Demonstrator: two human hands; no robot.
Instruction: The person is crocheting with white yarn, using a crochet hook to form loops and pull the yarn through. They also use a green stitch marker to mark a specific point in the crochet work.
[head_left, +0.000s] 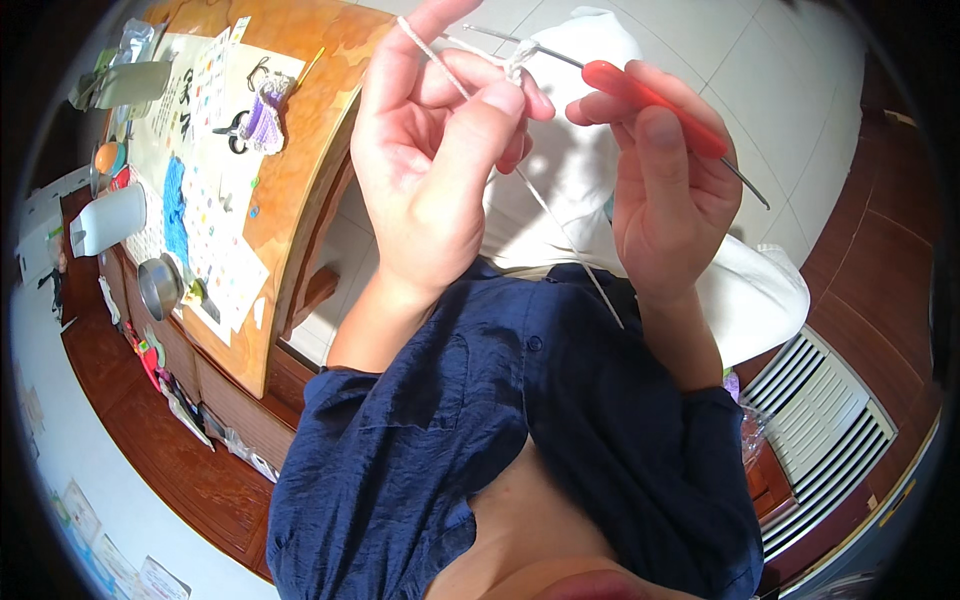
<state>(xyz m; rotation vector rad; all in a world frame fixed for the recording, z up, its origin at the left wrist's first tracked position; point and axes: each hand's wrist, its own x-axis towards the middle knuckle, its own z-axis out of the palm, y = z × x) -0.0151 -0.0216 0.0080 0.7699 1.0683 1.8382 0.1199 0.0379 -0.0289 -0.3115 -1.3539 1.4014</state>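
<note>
At twelve o'clock, pinching white stitches (516, 64) with the left hand (438, 150); at one, apart, gripping the red-handled hook (652, 104) with the right hand (672, 172). Could lose stitches through overtilting or slack yarn (432, 54).

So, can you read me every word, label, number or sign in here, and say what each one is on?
Pale sheets on the wooden table: bold dark characters, which I won't copy out; the smaller marks are too small to read.
Papers at the lower left: too blurred to read.
Red-handled crochet hook in the right hand: no lettering I can make out.
</note>
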